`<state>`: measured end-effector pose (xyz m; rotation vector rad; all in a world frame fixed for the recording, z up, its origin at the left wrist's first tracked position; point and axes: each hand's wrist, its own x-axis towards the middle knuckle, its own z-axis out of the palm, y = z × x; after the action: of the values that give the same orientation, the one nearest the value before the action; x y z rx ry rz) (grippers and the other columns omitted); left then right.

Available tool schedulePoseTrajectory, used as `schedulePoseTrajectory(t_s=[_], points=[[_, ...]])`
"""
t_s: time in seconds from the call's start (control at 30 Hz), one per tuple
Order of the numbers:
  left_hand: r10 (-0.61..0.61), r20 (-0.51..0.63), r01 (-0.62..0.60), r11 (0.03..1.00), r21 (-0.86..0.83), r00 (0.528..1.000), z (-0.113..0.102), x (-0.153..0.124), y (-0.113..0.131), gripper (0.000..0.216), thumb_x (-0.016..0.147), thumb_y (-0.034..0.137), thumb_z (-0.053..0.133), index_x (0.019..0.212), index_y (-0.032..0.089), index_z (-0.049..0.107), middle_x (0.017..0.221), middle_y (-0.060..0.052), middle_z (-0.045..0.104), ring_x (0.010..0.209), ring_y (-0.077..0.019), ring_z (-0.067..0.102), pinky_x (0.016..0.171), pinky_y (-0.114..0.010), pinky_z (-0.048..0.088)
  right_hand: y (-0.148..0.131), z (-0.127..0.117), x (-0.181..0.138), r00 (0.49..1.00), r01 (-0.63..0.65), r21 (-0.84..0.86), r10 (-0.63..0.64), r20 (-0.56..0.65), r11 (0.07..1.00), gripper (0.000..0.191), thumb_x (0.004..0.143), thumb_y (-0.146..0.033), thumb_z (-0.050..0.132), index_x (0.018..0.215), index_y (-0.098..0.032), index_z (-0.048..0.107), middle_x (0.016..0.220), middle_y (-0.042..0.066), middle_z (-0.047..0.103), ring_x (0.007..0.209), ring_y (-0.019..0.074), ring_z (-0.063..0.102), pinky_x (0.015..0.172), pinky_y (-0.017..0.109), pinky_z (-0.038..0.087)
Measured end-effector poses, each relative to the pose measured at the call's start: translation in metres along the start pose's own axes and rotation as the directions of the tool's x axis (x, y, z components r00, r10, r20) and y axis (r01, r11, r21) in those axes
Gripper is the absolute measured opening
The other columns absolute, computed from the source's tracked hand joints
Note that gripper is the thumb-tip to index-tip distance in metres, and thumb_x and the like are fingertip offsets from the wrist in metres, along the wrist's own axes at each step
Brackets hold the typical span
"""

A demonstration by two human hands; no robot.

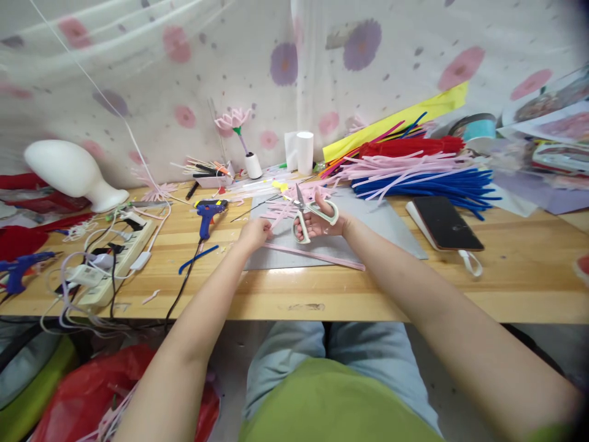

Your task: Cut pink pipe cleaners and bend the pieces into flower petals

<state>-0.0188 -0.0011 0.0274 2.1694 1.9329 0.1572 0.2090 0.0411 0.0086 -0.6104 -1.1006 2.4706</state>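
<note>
The left hand (256, 234) appears to pinch a fuzzy pink strip (278, 220) between its fingertips; the right hand (317, 226), turned palm up, grasps the scissors (302, 209) by their spread handles. The strip is at nine o'clock from the scissors, over the grey mat (381, 230). The strip is probably light, soft-surfaced and bendable, with little slip; the suitable grip point is near one end, clear of the blades. The scissors are presumably rigid and heavier, and are best held by the pale loops. The mat lies on a wooden table (257, 298). From the mat's centre, a blue glue gun (207, 216) rests at nine o'clock, a pink stem bundle (400, 169) at two and a phone (446, 222) at three. A flower-printed curtain (239, 55) hangs at twelve.
</note>
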Motion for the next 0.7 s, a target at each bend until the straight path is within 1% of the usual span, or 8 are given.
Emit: schedulePoseTrajectory(t_s=[0.07, 0.13, 0.27, 0.37, 0.53, 0.6, 0.7], points=[[0.059, -0.002, -0.059, 0.996, 0.066, 0.998, 0.001, -0.003, 0.002, 0.018, 0.076, 0.020, 0.052, 0.084, 0.019, 0.068, 0.084, -0.005, 0.069, 0.079, -0.0165, 0.059, 0.066, -0.024, 0.037, 0.002, 0.001, 0.001, 0.998, 0.057, 0.053, -0.057, -0.008, 0.997, 0.078, 0.077, -0.076, 0.018, 0.088, -0.009, 0.058, 0.080, 0.015, 0.065, 0.080, 0.0250, 0.065, 0.080, 0.045, 0.051], [0.094, 0.000, -0.093, 0.990, 0.109, 0.996, 0.002, -0.006, 0.004, 0.019, 0.077, 0.021, 0.051, 0.085, 0.020, 0.068, 0.089, -0.006, 0.068, 0.084, -0.0176, 0.059, 0.069, -0.025, 0.038, 0.004, 0.002, 0.002, 0.994, 0.112, 0.100, -0.110, -0.028, 0.989, 0.078, 0.077, -0.075, 0.019, 0.089, -0.010, 0.058, 0.081, 0.015, 0.065, 0.081, 0.0250, 0.064, 0.081, 0.046, 0.051], [0.100, -0.006, -0.098, 0.987, 0.131, 0.995, 0.001, -0.010, 0.006, 0.022, 0.079, 0.021, 0.048, 0.087, 0.021, 0.068, 0.091, -0.005, 0.068, 0.087, -0.0179, 0.059, 0.072, -0.025, 0.039, 0.007, 0.009, 0.002, 0.984, 0.166, 0.134, -0.156, -0.086, 0.977, 0.076, 0.076, -0.076, 0.022, 0.088, -0.010, 0.058, 0.076, 0.015, 0.064, 0.079, 0.0245, 0.064, 0.077, 0.044, 0.052], [0.120, -0.001, -0.119, 0.983, 0.138, 0.993, 0.000, -0.011, 0.010, 0.022, 0.079, 0.022, 0.049, 0.089, 0.020, 0.068, 0.094, -0.007, 0.068, 0.090, -0.0193, 0.060, 0.073, -0.026, 0.040, 0.007, 0.014, 0.003, 0.971, 0.211, 0.111, -0.195, -0.137, 0.971, 0.072, 0.075, -0.077, 0.026, 0.083, -0.013, 0.058, 0.072, 0.012, 0.064, 0.074, 0.0225, 0.063, 0.074, 0.041, 0.053], [0.139, -0.004, -0.137, 0.980, 0.145, 0.990, 0.004, -0.008, 0.016, 0.023, 0.081, 0.022, 0.047, 0.091, 0.019, 0.067, 0.096, -0.009, 0.068, 0.092, -0.0207, 0.060, 0.074, -0.027, 0.040, 0.007, 0.017, 0.006, 0.938, 0.269, 0.042, -0.252, -0.236, 0.962, 0.068, 0.073, -0.079, 0.029, 0.073, -0.017, 0.057, 0.063, 0.006, 0.059, 0.061, 0.0167, 0.057, 0.064, 0.031, 0.051], [0.136, -0.009, -0.133, 0.979, 0.158, 0.991, 0.004, -0.008, 0.017, 0.023, 0.081, 0.022, 0.047, 0.091, 0.019, 0.067, 0.096, -0.010, 0.068, 0.091, -0.0213, 0.060, 0.074, -0.027, 0.040, 0.008, 0.019, 0.004, 0.937, 0.265, 0.021, -0.252, -0.242, 0.964, 0.069, 0.072, -0.080, 0.029, 0.071, -0.017, 0.056, 0.060, 0.004, 0.056, 0.057, 0.0151, 0.054, 0.061, 0.028, 0.050], [0.130, -0.009, -0.126, 0.975, 0.185, 0.992, 0.002, -0.007, 0.019, 0.023, 0.080, 0.020, 0.046, 0.090, 0.018, 0.068, 0.094, -0.011, 0.068, 0.091, -0.0221, 0.060, 0.073, -0.028, 0.040, 0.008, 0.023, 0.001, 0.947, 0.242, 0.008, -0.235, -0.220, 0.970, 0.071, 0.071, -0.082, 0.027, 0.069, -0.017, 0.054, 0.059, 0.003, 0.054, 0.054, 0.0136, 0.052, 0.056, 0.026, 0.048]])
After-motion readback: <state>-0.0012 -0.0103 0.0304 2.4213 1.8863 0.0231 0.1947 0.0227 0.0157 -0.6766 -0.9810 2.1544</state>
